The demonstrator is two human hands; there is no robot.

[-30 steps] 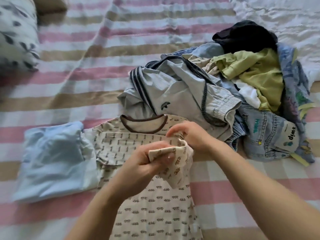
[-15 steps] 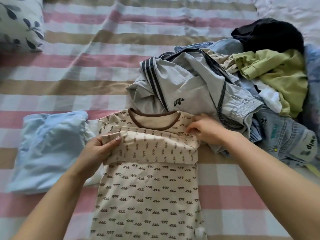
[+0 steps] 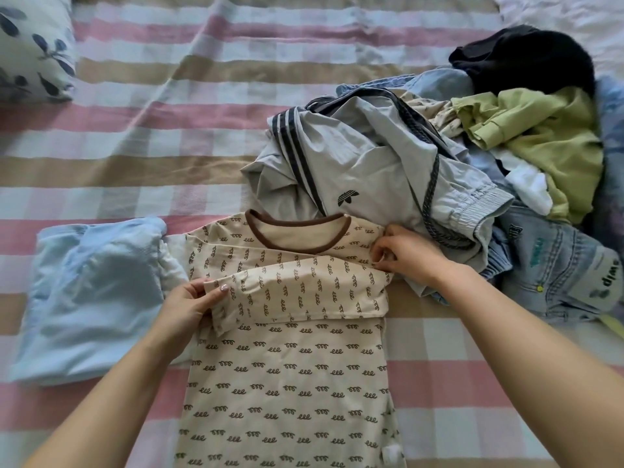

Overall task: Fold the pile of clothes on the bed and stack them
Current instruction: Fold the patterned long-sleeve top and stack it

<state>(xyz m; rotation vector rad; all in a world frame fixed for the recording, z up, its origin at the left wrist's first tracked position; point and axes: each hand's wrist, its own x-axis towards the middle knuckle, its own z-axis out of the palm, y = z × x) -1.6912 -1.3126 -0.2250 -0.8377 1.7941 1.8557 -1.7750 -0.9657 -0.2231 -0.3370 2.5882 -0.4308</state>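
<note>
Sleeves lie folded across the chest of the cream long-sleeved top with the brown squiggle print and brown neckband [image 3: 290,383], which is spread flat on the bed's pink, beige and white checked cover [image 3: 169,130] right in front of you, neck pointing away. Your left hand [image 3: 192,305] pinches the cuff end of the upper sleeve at the top's left edge — thumb on the cloth, fingers curled under it. Your right hand [image 3: 408,258] has its fingers curled onto the fold at the right shoulder, nipping the fabric there. Just left of the top, touching it, sits a folded pale blue garment [image 3: 91,298]. Beyond your right hand the unfolded pile [image 3: 472,184] is heaped — a grey track jacket with dark stripes [image 3: 364,170] on the near side touching the top's collar, a yellow-green shirt [image 3: 547,136], something black [image 3: 526,59] and blue jeans [image 3: 553,265].
</note>
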